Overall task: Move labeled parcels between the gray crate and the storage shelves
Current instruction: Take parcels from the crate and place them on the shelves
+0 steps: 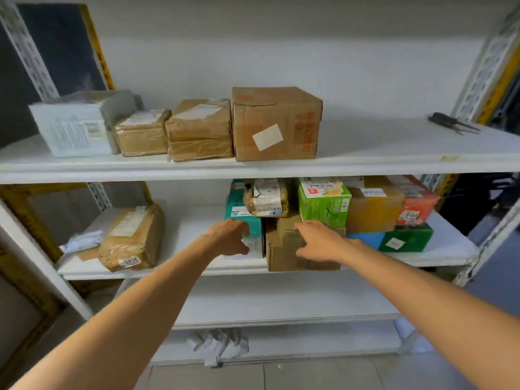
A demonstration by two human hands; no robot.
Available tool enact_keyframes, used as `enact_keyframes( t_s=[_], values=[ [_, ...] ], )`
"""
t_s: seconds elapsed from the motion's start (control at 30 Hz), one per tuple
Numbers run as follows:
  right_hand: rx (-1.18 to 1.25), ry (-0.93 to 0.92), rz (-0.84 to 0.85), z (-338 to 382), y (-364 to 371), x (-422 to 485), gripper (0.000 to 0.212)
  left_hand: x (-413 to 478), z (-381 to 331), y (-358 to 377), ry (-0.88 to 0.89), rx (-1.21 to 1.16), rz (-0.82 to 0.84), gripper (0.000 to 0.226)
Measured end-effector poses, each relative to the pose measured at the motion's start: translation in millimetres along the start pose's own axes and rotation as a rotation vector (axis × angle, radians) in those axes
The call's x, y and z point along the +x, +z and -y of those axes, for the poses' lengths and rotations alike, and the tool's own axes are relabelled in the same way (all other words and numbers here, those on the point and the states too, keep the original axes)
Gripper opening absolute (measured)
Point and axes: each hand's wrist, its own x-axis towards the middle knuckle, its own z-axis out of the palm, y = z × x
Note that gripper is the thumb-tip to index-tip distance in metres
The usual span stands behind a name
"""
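**Both hands at the brown box on the middle shelf**

Head view: both bare arms reach forward to the middle shelf [197, 220]. The left hand [229, 237] lies with spread, loosely curled fingers against the front of a teal box [243, 218], over a white label [254, 246] at that box's lower corner; it clasps nothing that can be seen. The right hand [319, 240] rests open, fingers apart, on the front and top edge of a brown cardboard box [284, 254] that stands at the shelf's front lip, just beside the teal box. Whether either hand truly presses or only touches cannot be told.

On the brown box sits a small taped parcel [266, 198] with a barcode label, and a green carton [325, 204] marked with a pen cross. Right of these stand a tan box [374, 206], an orange-red box [416, 201], a blue box [365, 239] and a dark green box [406, 237], packed close. At the shelf's left end lies a taped brown parcel [132, 237] with a number tag, beside a white envelope [81, 240].

The upper shelf [394, 153] carries a white-wrapped parcel [73, 128], two taped brown parcels [142, 133] [199, 130] and a large cardboard box [277, 123] in a touching row, with pliers [453, 123] well apart at the right. Crumpled white wrapping [218, 346] lies on the lowest shelf.
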Motion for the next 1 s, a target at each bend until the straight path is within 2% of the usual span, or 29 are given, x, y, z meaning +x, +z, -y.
enact_keyframes(
  t_s=[0.2,0.37,0.43,0.6,0.77,0.87,1.0],
  values=[
    [0.009,0.123,-0.006,22,-11,34,0.043,34,45,-13,0.072,0.000,0.048,0.049],
    [-0.031,0.152,0.016,39,-12,52,0.027,45,61,-12,0.101,0.030,0.074,0.048],
    [-0.039,0.149,0.010,40,-14,62,0.027,53,65,-14,0.082,-0.006,0.062,0.048],
    [0.048,0.191,-0.067,34,-17,92,0.065,75,60,-22,0.041,-0.025,0.023,0.046],
    [0.099,0.260,-0.121,28,-16,121,0.075,107,52,-23,-0.031,-0.032,-0.050,0.044],
    [0.165,0.348,-0.143,27,-16,133,0.074,126,50,-20,-0.066,-0.353,-0.067,0.033],
    [0.273,0.381,-0.156,29,-11,141,0.056,142,54,-13,-0.180,-0.934,-0.034,0.026]
  ],
)
